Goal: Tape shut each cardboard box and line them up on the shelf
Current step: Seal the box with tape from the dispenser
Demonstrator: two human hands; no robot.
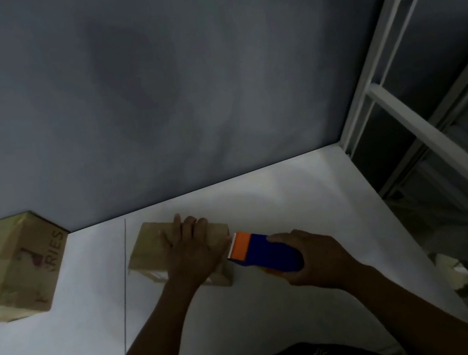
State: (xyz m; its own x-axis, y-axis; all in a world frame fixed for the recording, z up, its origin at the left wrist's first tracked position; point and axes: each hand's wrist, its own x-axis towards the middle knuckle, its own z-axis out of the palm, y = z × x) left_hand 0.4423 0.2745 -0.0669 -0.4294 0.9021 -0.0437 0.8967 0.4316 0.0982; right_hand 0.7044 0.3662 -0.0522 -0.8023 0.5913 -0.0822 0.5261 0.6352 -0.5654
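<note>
A small brown cardboard box [149, 249] lies on the white table [304, 197] near the grey wall. My left hand [191, 248] presses flat on the box's top, fingers straight and pointing toward the wall. My right hand [313, 259] grips a blue and orange tape dispenser [263, 253], its orange front edge touching the box's right end. A larger cardboard box [20, 267] wrapped in glossy tape, with red print ending in "RIES", stands at the left.
The grey wall [153, 83] rises just behind the table. A white metal shelf frame [413, 92] stands at the right, beyond the table's right edge. A thin dark seam [125, 282] runs across the tabletop between the two boxes.
</note>
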